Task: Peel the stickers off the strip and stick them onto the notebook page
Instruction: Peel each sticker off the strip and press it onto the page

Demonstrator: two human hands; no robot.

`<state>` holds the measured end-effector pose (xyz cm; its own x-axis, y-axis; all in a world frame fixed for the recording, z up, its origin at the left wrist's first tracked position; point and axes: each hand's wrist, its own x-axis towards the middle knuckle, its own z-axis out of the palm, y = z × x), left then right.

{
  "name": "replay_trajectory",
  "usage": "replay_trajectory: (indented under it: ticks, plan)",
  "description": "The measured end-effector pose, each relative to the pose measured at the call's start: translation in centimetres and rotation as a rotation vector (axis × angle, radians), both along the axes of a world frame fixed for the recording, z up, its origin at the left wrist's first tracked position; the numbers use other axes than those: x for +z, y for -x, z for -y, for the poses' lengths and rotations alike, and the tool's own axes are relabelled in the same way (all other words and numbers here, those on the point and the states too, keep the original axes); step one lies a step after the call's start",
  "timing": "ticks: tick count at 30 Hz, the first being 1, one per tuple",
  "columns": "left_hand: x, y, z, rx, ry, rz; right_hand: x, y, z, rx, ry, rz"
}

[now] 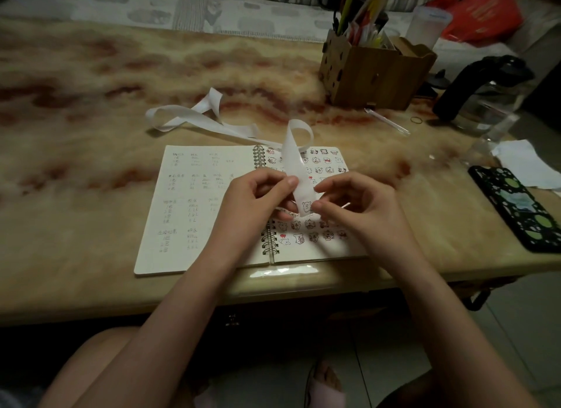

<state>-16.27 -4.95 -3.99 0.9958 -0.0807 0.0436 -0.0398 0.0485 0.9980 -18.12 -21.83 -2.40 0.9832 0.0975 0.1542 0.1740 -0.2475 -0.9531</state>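
Inspector: Where is the strip sitting?
Clerk: The strip (294, 164) is standing up between both hands over the notebook (194, 213). It is looping at its top and trailing far-left across the surface (91, 104).
Inspector: And the hands?
Clerk: The left hand (258, 201) is pinching the strip, its fingers (273, 179) curling narrow. The right hand (355, 207) is pinching the edge of a sticker (307, 206) at the strip's near end.
Inspector: The page?
Clerk: The right page (306, 251) is carrying rows of stickers; the left is showing handwriting.
Inspector: Surroundings?
Clerk: A pen box (373, 73) is standing far right and a phone (522, 207) is lying near right.
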Motion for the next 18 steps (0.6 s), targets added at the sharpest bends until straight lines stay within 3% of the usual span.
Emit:
replay_trajectory:
  ticks: [12, 18]
  plan:
    - [0.68, 0.43, 0.01, -0.118, -0.007, -0.032, 0.07, 0.00, 0.16, -0.039, -0.025, 0.063]
    - [0.74, 0.40, -0.01, -0.120, -0.019, -0.020, 0.01, 0.04, 0.04, -0.046, 0.075, 0.103]
